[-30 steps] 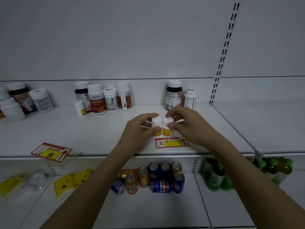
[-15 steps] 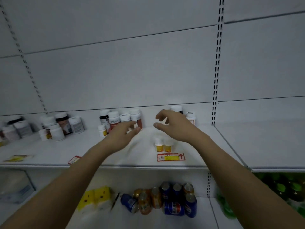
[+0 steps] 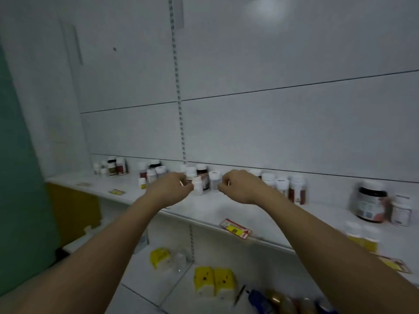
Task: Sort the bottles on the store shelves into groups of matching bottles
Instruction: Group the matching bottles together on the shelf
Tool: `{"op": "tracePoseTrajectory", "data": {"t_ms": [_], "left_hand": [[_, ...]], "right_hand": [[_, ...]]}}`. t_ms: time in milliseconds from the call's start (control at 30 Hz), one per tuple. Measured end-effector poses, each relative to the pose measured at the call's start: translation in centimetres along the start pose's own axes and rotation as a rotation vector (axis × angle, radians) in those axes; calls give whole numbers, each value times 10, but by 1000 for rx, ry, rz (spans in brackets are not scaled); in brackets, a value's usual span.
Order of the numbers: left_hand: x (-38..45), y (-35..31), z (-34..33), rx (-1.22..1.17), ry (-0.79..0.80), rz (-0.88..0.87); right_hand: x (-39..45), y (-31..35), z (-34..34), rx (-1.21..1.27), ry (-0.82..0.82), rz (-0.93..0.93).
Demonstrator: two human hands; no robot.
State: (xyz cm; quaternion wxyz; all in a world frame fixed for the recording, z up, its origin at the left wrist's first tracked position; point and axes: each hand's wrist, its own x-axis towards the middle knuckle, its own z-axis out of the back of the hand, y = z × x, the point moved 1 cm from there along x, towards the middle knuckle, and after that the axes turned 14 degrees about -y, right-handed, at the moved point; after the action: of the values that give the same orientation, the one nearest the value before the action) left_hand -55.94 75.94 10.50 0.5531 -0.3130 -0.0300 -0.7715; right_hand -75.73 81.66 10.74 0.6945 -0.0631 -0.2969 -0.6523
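Pill bottles stand in clusters along the white shelf (image 3: pixel 204 210). My left hand (image 3: pixel 172 189) and my right hand (image 3: pixel 240 189) hover over the shelf with fingers loosely curled, holding nothing. Between them stands a small white bottle (image 3: pixel 197 185), right at my left fingertips; I cannot tell if they touch. Behind it are a dark brown bottle (image 3: pixel 202 175) and a white jar (image 3: pixel 214 180). Two small yellow-labelled bottles (image 3: pixel 361 236) stand blurred at the front right. A big dark bottle (image 3: pixel 371 203) and a white bottle (image 3: pixel 401 210) stand behind them.
More bottles stand at the far left (image 3: pixel 113 168), left of my hand (image 3: pixel 149 174) and right of my right hand (image 3: pixel 294 189). A red and yellow price tag (image 3: pixel 235 228) lies at the shelf edge. Yellow packs (image 3: pixel 213 282) and cans (image 3: pixel 272 300) lie on the lower shelf.
Both hands let go of the two small yellow-labelled bottles and moved left with the view, to the cluster of bottles further along the shelf.
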Motion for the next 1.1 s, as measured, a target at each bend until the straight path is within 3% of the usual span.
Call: {"op": "tracePoseTrajectory", "data": {"t_ms": [300, 567, 933, 1100], "left_hand": [[-23, 242, 53, -34, -36, 264], [4, 378, 110, 156, -74, 282], [106, 508, 67, 169, -91, 205], [173, 565, 43, 208, -20, 196]], "right_hand": [[76, 206, -137, 95, 137, 166], [151, 344, -217, 125, 178, 295], [273, 375, -351, 180, 169, 266], [350, 382, -408, 257, 160, 214]]}}
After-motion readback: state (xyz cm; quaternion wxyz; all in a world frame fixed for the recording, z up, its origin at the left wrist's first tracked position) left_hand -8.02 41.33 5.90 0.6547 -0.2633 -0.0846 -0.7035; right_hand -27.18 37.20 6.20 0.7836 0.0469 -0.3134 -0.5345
